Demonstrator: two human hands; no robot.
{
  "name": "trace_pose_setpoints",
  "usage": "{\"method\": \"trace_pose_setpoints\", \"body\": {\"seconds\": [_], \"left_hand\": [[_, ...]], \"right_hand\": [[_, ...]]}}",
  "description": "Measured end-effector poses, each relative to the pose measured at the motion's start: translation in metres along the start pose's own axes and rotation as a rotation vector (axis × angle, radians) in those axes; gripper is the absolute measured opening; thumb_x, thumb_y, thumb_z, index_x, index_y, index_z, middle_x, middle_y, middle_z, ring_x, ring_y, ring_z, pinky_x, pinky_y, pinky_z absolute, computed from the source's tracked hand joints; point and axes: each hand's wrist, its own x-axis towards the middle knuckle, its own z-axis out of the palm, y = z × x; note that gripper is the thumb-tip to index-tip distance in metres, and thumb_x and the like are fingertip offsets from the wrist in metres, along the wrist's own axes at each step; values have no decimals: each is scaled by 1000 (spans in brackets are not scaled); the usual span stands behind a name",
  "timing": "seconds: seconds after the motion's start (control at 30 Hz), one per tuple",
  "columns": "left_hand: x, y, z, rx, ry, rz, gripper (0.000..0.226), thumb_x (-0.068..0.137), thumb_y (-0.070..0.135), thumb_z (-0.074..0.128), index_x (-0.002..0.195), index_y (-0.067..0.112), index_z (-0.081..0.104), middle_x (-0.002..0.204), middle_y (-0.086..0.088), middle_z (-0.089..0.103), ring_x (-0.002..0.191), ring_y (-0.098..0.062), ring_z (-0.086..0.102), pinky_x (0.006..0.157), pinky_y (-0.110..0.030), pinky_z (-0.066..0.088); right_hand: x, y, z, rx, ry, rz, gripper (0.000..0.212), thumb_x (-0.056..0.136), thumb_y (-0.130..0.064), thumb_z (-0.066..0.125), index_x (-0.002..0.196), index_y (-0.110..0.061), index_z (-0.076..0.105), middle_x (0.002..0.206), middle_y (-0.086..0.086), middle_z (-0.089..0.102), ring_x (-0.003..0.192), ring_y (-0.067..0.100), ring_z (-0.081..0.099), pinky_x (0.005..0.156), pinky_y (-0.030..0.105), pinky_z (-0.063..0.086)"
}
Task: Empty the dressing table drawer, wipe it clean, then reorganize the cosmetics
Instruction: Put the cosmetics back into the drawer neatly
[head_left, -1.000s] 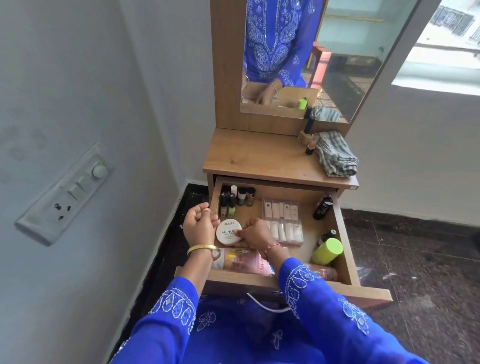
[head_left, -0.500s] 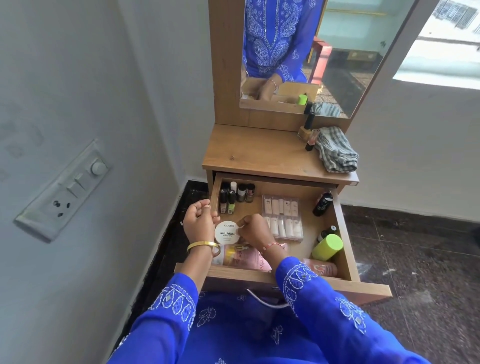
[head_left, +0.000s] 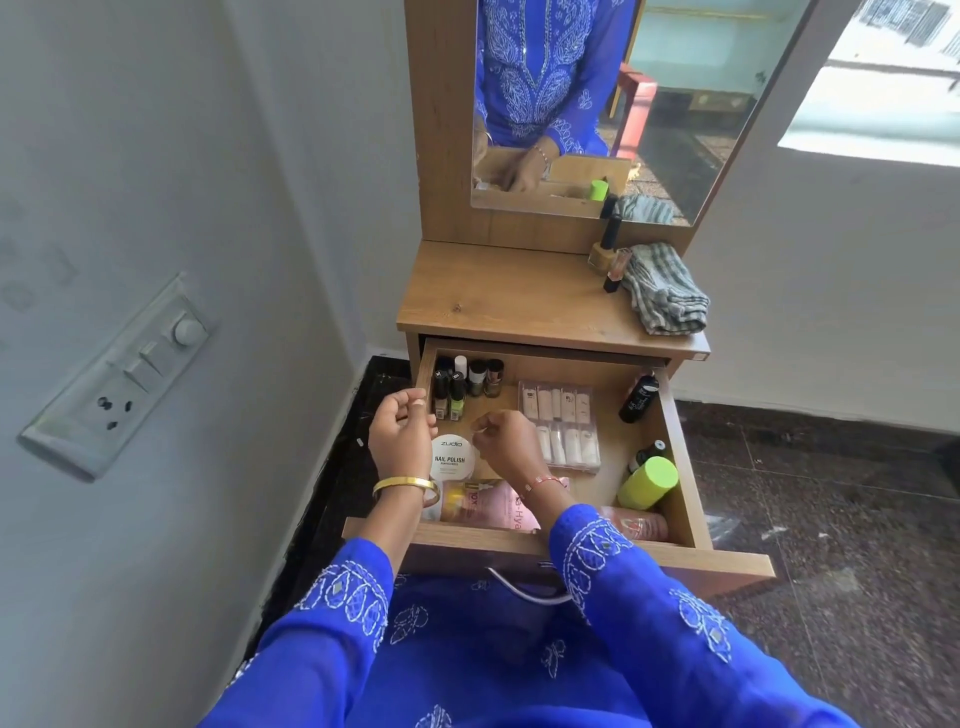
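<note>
The wooden drawer (head_left: 687, 470) of the dressing table stands pulled out. A white round nail polish tub (head_left: 451, 458) lies near its front left. My left hand (head_left: 401, 434) is curled by the drawer's left wall, beside the tub. My right hand (head_left: 508, 442) hovers just right of the tub, fingertips pinched, with nothing clearly between them. Several nail polish bottles (head_left: 458, 385) stand at the back left. A clear case of press-on nails (head_left: 563, 431) lies mid-drawer. A black bottle (head_left: 639, 397), a lime-capped bottle (head_left: 649, 483), pink sachets (head_left: 493, 512) and a pink tube (head_left: 638, 526) fill the rest.
On the tabletop (head_left: 519, 306) a striped folded cloth (head_left: 665, 296) and two small bottles (head_left: 609, 257) sit at the back right, below the mirror (head_left: 675, 104). A wall with a switch board (head_left: 119, 374) runs close on the left. Dark stone floor (head_left: 831, 493) lies to the right.
My right hand has lifted off the tub's right edge and moved slightly back. The left hand stays curled beside the tub. The view has tilted down a little.
</note>
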Motion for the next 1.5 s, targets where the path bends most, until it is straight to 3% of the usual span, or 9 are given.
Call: {"method": "trace_pose_setpoints", "body": {"seconds": [0.07, 0.17, 0.33, 0.67, 1.0, 1.13, 1.27, 1.4, 1.5], "left_hand": [[-2, 2, 2, 54, -33, 24, 14, 91, 8, 49, 94, 10, 63, 77, 2, 60, 67, -11, 59, 59, -19, 53], [-7, 4, 5, 176, -133, 124, 16, 90, 10, 49, 86, 20, 62, 80, 1, 63, 76, -20, 62, 72, -36, 56], [-14, 20, 20, 241, -248, 216, 20, 90, 13, 50, 81, 27, 59, 81, 2, 63, 80, -23, 64, 73, -38, 55], [3, 88, 88, 232, -365, 358, 16, 89, 9, 49, 85, 18, 62, 83, -2, 63, 84, -25, 64, 79, -40, 55], [4, 100, 106, 227, -434, 339, 17, 88, 10, 50, 80, 21, 60, 76, -1, 61, 83, -29, 65, 77, -43, 56], [6, 93, 106, 210, -451, 283, 19, 89, 7, 49, 79, 20, 59, 72, 7, 58, 75, -20, 64, 79, -42, 56], [4, 84, 110, 199, -477, 145, 14, 90, 10, 51, 91, 18, 61, 83, 2, 63, 88, -21, 64, 88, -44, 53], [7, 87, 114, 329, -470, 157, 40, 94, 20, 48, 133, 9, 47, 131, -8, 55, 120, -21, 53, 99, -29, 42], [12, 89, 116, 371, -503, 244, 36, 94, 19, 47, 129, 10, 51, 117, -11, 64, 100, -20, 59, 85, -28, 45]], "right_hand": [[-2, -3, -3, 63, 17, -9, 10, 84, -5, 58, 82, -1, 67, 86, 18, 69, 85, 31, 66, 83, 42, 54], [-4, -7, -11, 152, 53, -23, 32, 84, -8, 60, 58, -23, 51, 72, 8, 62, 78, 24, 63, 75, 34, 50], [1, -18, -46, 267, 130, -67, 9, 85, -8, 61, 88, -8, 70, 70, 0, 62, 63, 10, 54, 61, 24, 47], [57, -50, -169, -49, 504, -235, 25, 82, -2, 52, 104, -2, 65, 107, 16, 63, 97, 27, 58, 85, 26, 42], [100, -33, -193, -448, 328, -203, 45, 87, -1, 46, 132, -4, 45, 128, 21, 47, 116, 38, 48, 95, 37, 39], [100, -31, -191, -290, 445, -287, 18, 90, -6, 46, 101, 4, 56, 104, 25, 59, 97, 37, 55, 77, 36, 39], [94, -36, -187, -130, 497, -304, 15, 84, -4, 53, 95, -4, 63, 92, 16, 67, 83, 29, 60, 69, 29, 42], [78, -46, -171, 72, 346, -326, 10, 84, -13, 65, 92, -6, 64, 74, 5, 68, 59, 16, 63, 59, 30, 55], [71, -53, -166, 195, 242, -342, 13, 84, -14, 66, 90, -2, 64, 63, -2, 62, 48, 1, 56, 49, 15, 52]]}}
